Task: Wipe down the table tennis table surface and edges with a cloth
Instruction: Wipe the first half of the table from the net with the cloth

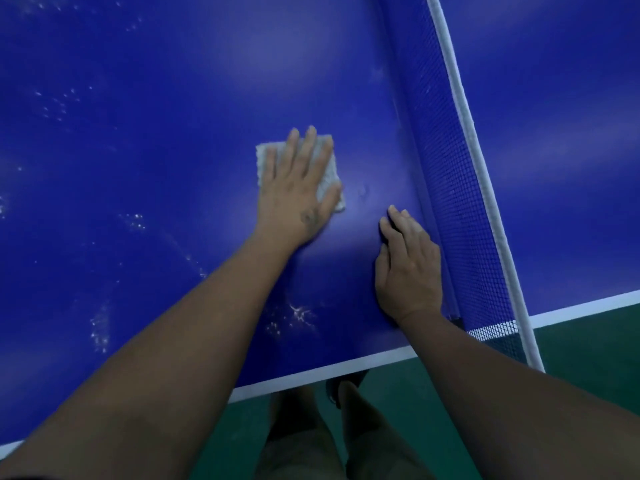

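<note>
The blue table tennis table [156, 168] fills most of the view, with a white line along its near edge. A small pale folded cloth [328, 181] lies flat on the surface near the net. My left hand [299, 188] presses down on the cloth with straight, spread fingers. My right hand [408, 268] rests flat on the bare table just beside the foot of the net, fingers together and pointing away from me. White droplets and specks dot the surface to the left and near the front edge.
The blue mesh net [460, 202] with a white top band runs diagonally at the right, splitting off the far half of the table. Green floor [571, 348] lies below the table's edge. My bare legs [311, 434] show beneath the edge.
</note>
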The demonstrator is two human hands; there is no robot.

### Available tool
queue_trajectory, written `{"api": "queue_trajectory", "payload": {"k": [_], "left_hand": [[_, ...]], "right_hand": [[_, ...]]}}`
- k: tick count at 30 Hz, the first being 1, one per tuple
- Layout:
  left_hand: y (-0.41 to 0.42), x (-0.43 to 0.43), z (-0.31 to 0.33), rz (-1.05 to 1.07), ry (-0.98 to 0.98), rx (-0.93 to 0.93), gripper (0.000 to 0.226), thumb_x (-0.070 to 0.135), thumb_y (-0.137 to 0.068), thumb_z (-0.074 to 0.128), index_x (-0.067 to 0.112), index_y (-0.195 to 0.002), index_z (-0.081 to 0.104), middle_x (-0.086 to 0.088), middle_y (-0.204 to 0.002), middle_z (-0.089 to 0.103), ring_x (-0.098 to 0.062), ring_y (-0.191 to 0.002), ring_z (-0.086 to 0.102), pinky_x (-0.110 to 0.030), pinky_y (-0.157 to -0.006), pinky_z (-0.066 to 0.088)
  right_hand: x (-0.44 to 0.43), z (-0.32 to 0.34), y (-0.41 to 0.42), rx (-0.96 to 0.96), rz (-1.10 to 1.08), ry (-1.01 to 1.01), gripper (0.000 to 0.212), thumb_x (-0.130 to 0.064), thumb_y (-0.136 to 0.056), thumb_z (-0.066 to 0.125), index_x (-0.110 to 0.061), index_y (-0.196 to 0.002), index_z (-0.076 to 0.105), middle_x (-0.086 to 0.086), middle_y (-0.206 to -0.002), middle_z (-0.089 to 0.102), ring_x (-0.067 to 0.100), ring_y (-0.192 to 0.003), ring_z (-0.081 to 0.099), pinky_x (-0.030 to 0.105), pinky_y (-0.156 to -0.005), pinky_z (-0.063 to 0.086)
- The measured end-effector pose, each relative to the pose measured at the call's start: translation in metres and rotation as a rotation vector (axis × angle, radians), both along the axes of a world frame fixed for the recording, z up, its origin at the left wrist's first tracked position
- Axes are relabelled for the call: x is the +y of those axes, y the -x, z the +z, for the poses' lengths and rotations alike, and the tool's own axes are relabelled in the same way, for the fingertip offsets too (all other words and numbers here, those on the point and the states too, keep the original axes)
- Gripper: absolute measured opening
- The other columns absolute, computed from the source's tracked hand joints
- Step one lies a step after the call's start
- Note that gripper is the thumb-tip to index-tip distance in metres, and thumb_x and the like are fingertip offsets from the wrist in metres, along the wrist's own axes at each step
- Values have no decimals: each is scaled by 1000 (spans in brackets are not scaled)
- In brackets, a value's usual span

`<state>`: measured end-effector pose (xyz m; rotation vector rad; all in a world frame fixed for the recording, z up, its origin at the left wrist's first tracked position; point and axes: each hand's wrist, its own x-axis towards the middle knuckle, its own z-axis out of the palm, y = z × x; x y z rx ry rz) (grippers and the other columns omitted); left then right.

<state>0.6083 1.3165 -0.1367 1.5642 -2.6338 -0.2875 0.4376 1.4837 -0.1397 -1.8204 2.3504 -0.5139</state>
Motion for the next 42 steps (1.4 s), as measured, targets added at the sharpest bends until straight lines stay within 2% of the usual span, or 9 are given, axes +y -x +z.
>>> {"api": "queue_trajectory", "payload": {"k": [4,8,13,20,25,28,33,37,42], "left_hand": [[-39,-9,2,201,-20,-1,72,60,-112,26,24,-173,14,-4,-181,10,-30,-168,3,-61,-133,1],[-61,43,2,349,-12,-8,72,60,-112,21,24,-173,10,-6,-181,7,-30,-168,1,-64,-133,3],[-70,110,1,431,-4,-52,72,58,-113,23,24,-173,8,-6,-181,8,-29,-168,2,-62,-133,4],[-86,213,1,500,4,-112,74,60,-112,24,21,-174,9,-7,-181,11,-30,-168,5,-60,-133,9],[-93,268,-4,541,-20,-109,72,58,-112,20,21,-173,12,-8,-180,13,-29,-168,6,-61,-132,11],[-90,261,-2,568,-19,-103,71,53,-112,27,19,-173,14,-9,-180,14,-30,-168,6,-60,-133,12],[-62,181,-1,704,-52,4,71,56,-114,25,22,-174,9,-9,-181,5,-31,-168,0,-61,-133,2],[-16,154,-4,616,-39,36,74,58,-111,24,21,-174,10,-8,-181,5,-31,-168,-1,-58,-133,-2],[16,219,-3,244,41,51,69,53,-113,28,19,-173,20,-8,-180,14,-30,-168,8,-57,-132,10]], "right_hand": [[2,-3,1,-10,9,8,40,-16,-108,53,-9,-146,61,6,-165,50,27,-154,43,46,-112,40],[2,-4,1,6,18,23,40,-14,-107,53,-8,-146,60,8,-165,50,27,-154,43,45,-118,37],[5,1,2,-31,53,29,43,-13,-109,52,0,-149,58,15,-164,49,34,-155,44,52,-126,37],[31,6,17,13,192,-34,54,-20,-114,48,0,-163,40,14,-174,33,34,-164,27,53,-136,15],[38,4,19,10,164,-96,57,-23,-114,45,0,-165,34,13,-177,26,33,-166,20,54,-136,13],[37,2,12,15,125,-87,57,-22,-114,44,1,-165,35,14,-177,27,34,-165,21,54,-136,13],[38,-1,11,60,121,-74,58,-22,-110,42,-1,-164,38,12,-176,30,32,-165,22,54,-136,12],[39,1,11,74,131,-66,60,-21,-106,42,-2,-162,42,12,-175,32,30,-165,24,54,-135,8],[33,17,27,-44,164,-96,49,-14,-109,42,-2,-156,52,11,-171,41,31,-161,32,50,-136,8]]}}
